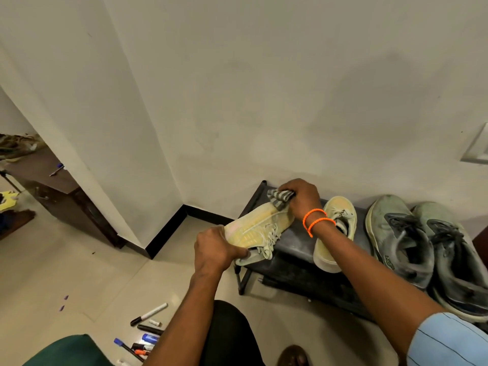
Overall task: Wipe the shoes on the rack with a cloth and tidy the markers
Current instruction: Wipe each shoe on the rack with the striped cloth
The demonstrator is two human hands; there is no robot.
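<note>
My left hand (215, 249) grips the heel end of a yellow sneaker (257, 225), held on its side above the left end of the black shoe rack (293, 249). At the shoe's toe, my right hand (301, 198) holds a grey striped cloth (278, 198) bunched against it. The matching yellow sneaker (335, 233) stands on the rack just right of my wrist. Two grey-green sneakers (401, 239) sit further right. Several markers (148, 331) lie scattered on the floor tiles at the lower left, partly hidden by my left forearm.
The rack stands against a white wall, near a corner with black skirting. A dark wooden cabinet (52, 186) with a pen on top is at the far left. A green object (63, 350) lies at the bottom left. A wall switch plate (478, 149) is at the right.
</note>
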